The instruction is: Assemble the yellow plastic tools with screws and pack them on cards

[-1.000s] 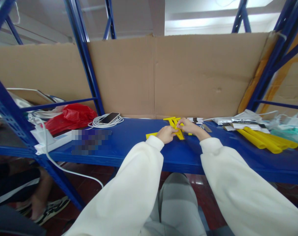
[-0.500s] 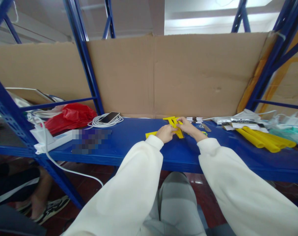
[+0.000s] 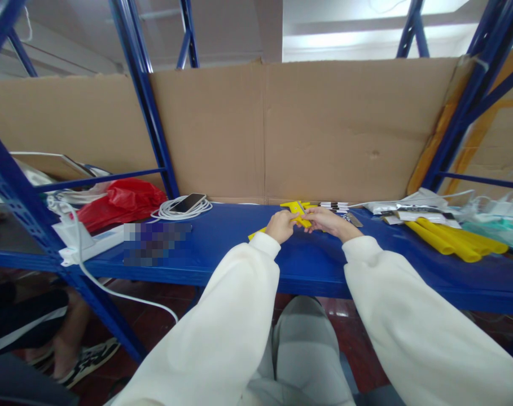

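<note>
A small flat yellow piece (image 3: 297, 207), with a wide top and a narrower stem, is held above the blue shelf top. My left hand (image 3: 280, 226) pinches its lower left side, fingers closed. Meeting it from the right, my right hand (image 3: 326, 221) has its fingers closed on the lower end of the same piece. The fingers cover part of it, so its exact kind is unclear. Another yellow strip (image 3: 256, 233) lies beside my left wrist. Just behind my right hand are several black-and-white sticks (image 3: 334, 206) and a small metal blade-like piece (image 3: 355, 220).
Yellow rolled sheets (image 3: 455, 239) and white plastic packets (image 3: 425, 203) lie to the right. On the left are a phone (image 3: 189, 203) on a coiled white cable (image 3: 171, 207), a red bag (image 3: 121, 200) and a white power strip (image 3: 99, 243). Cardboard (image 3: 324, 129) stands behind.
The yellow piece has turned and tilted between my hands. My right hand has come lower, its fingers now closer to my left fingertips.
</note>
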`<state>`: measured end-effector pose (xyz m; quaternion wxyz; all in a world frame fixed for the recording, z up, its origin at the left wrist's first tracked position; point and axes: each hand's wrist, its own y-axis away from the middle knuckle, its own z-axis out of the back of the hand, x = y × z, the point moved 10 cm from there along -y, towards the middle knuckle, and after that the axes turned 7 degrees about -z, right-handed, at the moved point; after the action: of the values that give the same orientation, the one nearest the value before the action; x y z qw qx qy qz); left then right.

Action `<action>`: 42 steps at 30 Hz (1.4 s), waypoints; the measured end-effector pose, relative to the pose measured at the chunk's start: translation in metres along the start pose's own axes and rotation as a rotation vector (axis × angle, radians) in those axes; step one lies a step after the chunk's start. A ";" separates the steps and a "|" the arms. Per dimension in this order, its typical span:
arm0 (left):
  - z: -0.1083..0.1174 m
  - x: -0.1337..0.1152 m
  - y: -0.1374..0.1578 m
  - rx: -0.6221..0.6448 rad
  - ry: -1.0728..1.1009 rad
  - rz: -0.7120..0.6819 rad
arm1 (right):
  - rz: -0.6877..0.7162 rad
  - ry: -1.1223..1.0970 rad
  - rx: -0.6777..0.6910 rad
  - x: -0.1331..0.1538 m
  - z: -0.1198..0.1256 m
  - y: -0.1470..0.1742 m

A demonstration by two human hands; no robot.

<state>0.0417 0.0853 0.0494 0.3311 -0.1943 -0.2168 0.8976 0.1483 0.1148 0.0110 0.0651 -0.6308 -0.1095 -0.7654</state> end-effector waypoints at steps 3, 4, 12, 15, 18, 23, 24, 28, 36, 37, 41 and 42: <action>0.000 0.000 0.000 0.000 -0.002 -0.002 | 0.020 -0.017 -0.028 0.003 0.000 0.001; 0.000 0.000 0.001 0.002 -0.013 0.007 | 0.018 -0.020 -0.043 0.004 0.001 0.001; -0.008 0.004 0.008 0.125 -0.168 0.077 | 0.025 -0.018 -0.040 0.004 -0.003 0.003; -0.008 0.005 0.008 0.144 -0.196 0.095 | 0.031 -0.019 -0.022 0.004 -0.007 0.003; -0.005 0.004 0.008 0.139 -0.196 0.102 | 0.034 -0.038 -0.008 0.005 -0.005 0.003; 0.009 0.003 0.009 0.050 -0.133 0.131 | 0.083 0.039 -0.341 0.008 0.069 0.005; 0.012 0.004 0.008 0.018 -0.099 0.140 | 0.112 0.120 -0.514 0.009 0.096 0.012; 0.027 0.009 -0.001 -0.173 0.166 0.156 | -0.070 0.617 -1.014 -0.008 0.176 0.042; 0.018 0.040 0.006 -0.271 1.039 0.526 | -0.372 0.795 -0.977 -0.050 0.196 0.043; 0.014 0.040 0.008 -0.252 1.115 0.554 | -0.381 0.808 -0.971 -0.050 0.196 0.040; -0.009 0.037 0.016 -0.095 1.243 0.651 | -0.382 0.869 -0.966 -0.049 0.199 0.033; -0.015 0.036 0.017 -0.055 1.247 0.669 | -0.372 0.891 -0.968 -0.048 0.199 0.032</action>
<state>0.0149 0.1014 0.0207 0.0951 -0.7366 0.0618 0.6668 0.3550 0.1320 0.0023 -0.3181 -0.1844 0.1758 -0.9132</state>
